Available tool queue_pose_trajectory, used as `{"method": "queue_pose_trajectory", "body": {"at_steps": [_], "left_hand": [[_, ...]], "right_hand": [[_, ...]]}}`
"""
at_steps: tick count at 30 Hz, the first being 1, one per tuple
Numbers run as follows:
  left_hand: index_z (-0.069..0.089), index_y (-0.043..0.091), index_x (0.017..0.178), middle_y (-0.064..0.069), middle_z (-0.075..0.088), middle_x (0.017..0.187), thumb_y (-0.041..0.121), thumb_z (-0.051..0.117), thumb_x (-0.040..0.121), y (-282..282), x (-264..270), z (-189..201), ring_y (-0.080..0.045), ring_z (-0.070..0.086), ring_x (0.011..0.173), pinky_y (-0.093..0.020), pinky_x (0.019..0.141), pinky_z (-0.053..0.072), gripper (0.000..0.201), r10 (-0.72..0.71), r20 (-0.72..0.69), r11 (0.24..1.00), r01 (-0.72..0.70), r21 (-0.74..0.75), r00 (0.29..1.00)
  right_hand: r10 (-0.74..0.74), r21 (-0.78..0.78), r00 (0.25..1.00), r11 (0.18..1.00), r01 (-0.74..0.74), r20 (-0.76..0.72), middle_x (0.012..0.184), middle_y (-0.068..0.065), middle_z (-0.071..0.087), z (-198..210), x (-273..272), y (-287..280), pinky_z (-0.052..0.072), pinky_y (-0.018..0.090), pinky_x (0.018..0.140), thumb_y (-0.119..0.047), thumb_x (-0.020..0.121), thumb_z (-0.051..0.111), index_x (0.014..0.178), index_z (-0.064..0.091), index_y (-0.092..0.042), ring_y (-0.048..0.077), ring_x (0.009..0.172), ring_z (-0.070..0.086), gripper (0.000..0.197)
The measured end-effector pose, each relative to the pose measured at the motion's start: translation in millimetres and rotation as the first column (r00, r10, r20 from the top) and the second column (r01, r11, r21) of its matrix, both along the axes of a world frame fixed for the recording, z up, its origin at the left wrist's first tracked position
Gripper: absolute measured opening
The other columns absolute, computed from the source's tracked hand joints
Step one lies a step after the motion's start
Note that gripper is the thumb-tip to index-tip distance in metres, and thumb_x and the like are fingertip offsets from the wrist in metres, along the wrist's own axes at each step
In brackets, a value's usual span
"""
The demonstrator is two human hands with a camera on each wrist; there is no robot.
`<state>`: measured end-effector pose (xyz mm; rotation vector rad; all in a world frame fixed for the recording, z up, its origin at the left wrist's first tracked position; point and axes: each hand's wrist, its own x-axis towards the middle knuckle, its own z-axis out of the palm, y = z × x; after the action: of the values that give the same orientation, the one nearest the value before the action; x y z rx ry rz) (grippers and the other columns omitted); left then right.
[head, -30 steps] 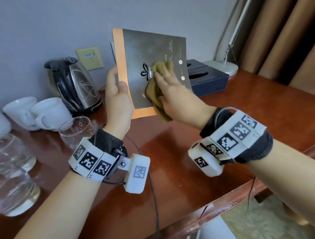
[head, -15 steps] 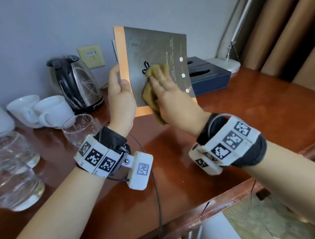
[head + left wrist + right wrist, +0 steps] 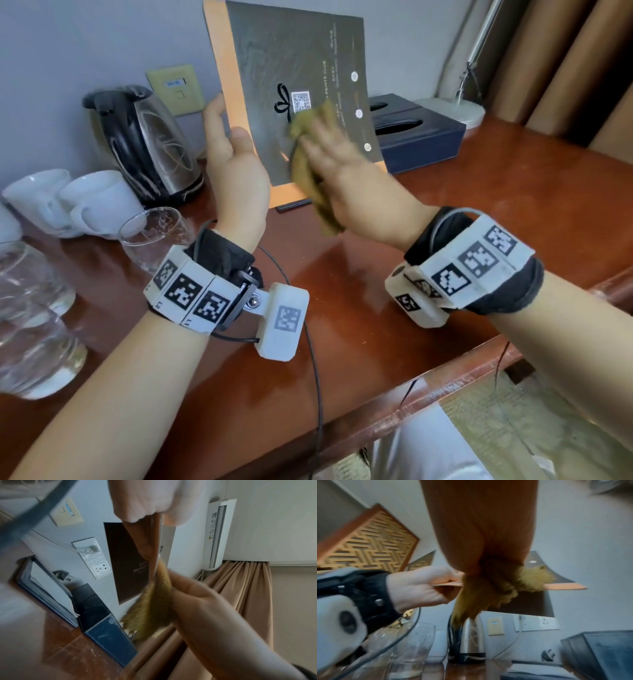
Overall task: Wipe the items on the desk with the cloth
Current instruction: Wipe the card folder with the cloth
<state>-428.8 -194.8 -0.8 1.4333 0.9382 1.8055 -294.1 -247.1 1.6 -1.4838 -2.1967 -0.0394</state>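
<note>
A dark grey card [image 3: 294, 61] with an orange border and a QR code stands upright above the desk. My left hand [image 3: 229, 130] pinches its left edge, thumb in front and fingers behind. My right hand [image 3: 318, 137] holds an olive-yellow cloth [image 3: 308, 164] and presses it against the card's face just below the QR code. The cloth's loose end hangs under my palm. In the left wrist view the card [image 3: 157, 540] runs edge-on from my fingers, with the blurred cloth [image 3: 150, 608] against it. In the right wrist view the cloth [image 3: 530, 580] is bunched on the card [image 3: 565, 586].
A kettle [image 3: 144, 144], white cups [image 3: 99, 205] and glasses [image 3: 154, 236] crowd the desk's left side. A dark blue tissue box [image 3: 418, 137] and a lamp base [image 3: 452, 109] stand behind the card. A cable [image 3: 315, 377] crosses the wooden desk [image 3: 445, 240] toward its front edge.
The cloth has slid down and right across the card, uncovering the bow and QR code. The card now stands higher and closer in the head view.
</note>
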Motion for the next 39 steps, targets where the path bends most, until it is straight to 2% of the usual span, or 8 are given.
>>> {"method": "queue_pose_trajectory", "body": {"at_steps": [4,8,10,15,20,25,32,39], "left_hand": [[0.044,0.009,0.126,0.015,0.057,0.092,-0.003,0.028,0.097,1,-3,2,0.007,0.054,0.076,-0.017,0.081,0.044,0.036,-0.021,0.041,1.0,0.021,-0.019,0.999],[0.04,0.008,0.132,0.005,0.058,0.104,-0.003,0.026,0.097,0,-2,7,-0.003,0.055,0.085,-0.028,0.09,0.047,0.039,-0.039,0.064,0.998,0.041,-0.039,0.997],[0.038,0.008,0.135,0.003,0.057,0.111,-0.001,0.026,0.097,-1,-3,8,-0.007,0.055,0.091,-0.032,0.095,0.045,0.041,-0.038,0.065,0.999,0.04,-0.033,0.997],[0.041,0.01,0.128,0.008,0.06,0.101,0.004,0.028,0.094,1,-3,7,-0.001,0.059,0.085,-0.028,0.092,0.05,0.037,-0.035,0.099,0.999,0.036,-0.012,0.994],[0.038,0.01,0.13,0.007,0.055,0.099,-0.004,0.024,0.096,-2,-3,9,-0.005,0.05,0.08,-0.027,0.084,0.045,0.039,-0.028,0.097,0.999,0.031,-0.032,0.995],[0.037,0.007,0.131,0.004,0.055,0.109,-0.008,0.023,0.095,0,-6,10,0.009,0.053,0.08,-0.011,0.079,0.042,0.041,-0.001,0.088,1.0,0.002,-0.004,0.996],[0.038,0.017,0.128,0.011,0.057,0.105,-0.004,0.025,0.096,-5,-3,11,0.001,0.054,0.081,-0.028,0.089,0.045,0.04,-0.039,0.042,0.999,0.04,-0.02,0.998],[0.038,0.014,0.132,-0.002,0.056,0.122,-0.004,0.025,0.095,-3,-5,9,-0.017,0.055,0.103,-0.04,0.103,0.042,0.042,-0.055,0.063,0.995,0.06,-0.083,0.996]], "right_hand": [[0.371,0.024,0.916,0.925,-0.379,0.155,0.152,0.023,0.021,-1,-9,-6,0.007,0.037,0.117,0.004,0.082,0.035,0.142,0.034,0.002,0.04,0.143,0.01,0.06],[0.031,0.032,0.999,0.999,-0.032,0.028,0.156,0.017,0.014,19,25,11,0.005,0.024,0.116,0.008,0.087,0.038,0.144,0.031,-0.003,0.03,0.146,0.008,0.059],[-0.092,-0.004,0.996,0.996,0.092,0.006,0.158,0.012,0.009,23,30,13,0.006,0.029,0.119,0.006,0.089,0.038,0.147,0.026,-0.008,0.027,0.146,0.006,0.061],[0.295,0.031,0.943,0.953,-0.302,0.153,0.152,0.018,0.025,3,-5,4,0.017,0.052,0.116,-0.001,0.083,0.037,0.14,0.04,-0.004,0.039,0.143,0.014,0.057],[-0.027,0.038,0.999,0.999,0.026,0.021,0.157,0.004,0.018,21,16,7,0.025,0.051,0.113,0.007,0.087,0.038,0.144,0.037,-0.016,0.032,0.145,0.009,0.062],[0.157,0.034,0.983,0.986,-0.161,0.091,0.155,0.011,0.022,7,-2,9,0.017,0.047,0.117,0.004,0.081,0.034,0.143,0.038,-0.011,0.037,0.144,0.013,0.063],[-0.397,-0.139,0.883,0.917,0.374,-0.249,0.158,0.011,-0.008,17,25,24,0.012,0.047,0.117,0.005,0.089,0.032,0.15,0.009,-0.007,0.03,0.146,-0.009,0.066],[0.015,0.004,0.997,1.0,-0.016,0.079,0.158,0.011,0.001,0,1,7,0.002,0.037,0.117,0.009,0.087,0.041,0.149,0.016,-0.01,0.033,0.146,-0.002,0.07]]}}
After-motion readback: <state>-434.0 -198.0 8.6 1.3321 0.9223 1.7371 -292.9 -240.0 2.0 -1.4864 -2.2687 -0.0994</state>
